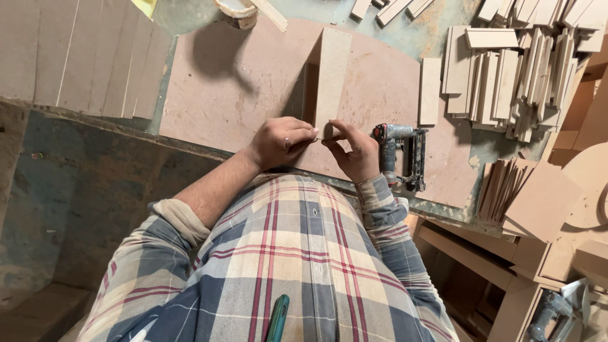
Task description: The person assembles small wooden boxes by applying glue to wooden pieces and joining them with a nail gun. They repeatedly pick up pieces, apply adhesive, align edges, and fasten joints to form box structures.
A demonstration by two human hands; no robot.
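An upright fibreboard panel (332, 73) stands on edge on a large brown board (240, 101) that lies on the bench. My left hand (280, 140) and my right hand (354, 151) meet at the panel's near end, fingertips pinching it where it joins a small piece I can barely see. Both hands touch the panel; the fingers hide the joint itself. A pneumatic nail gun (400, 155) lies on the board just right of my right hand.
Stacks of cut fibreboard strips (506, 76) crowd the right side of the bench. Larger panels (76, 57) lean at the upper left. More offcuts (525, 196) and a wooden frame sit lower right. A green pen (277, 320) sticks from my shirt.
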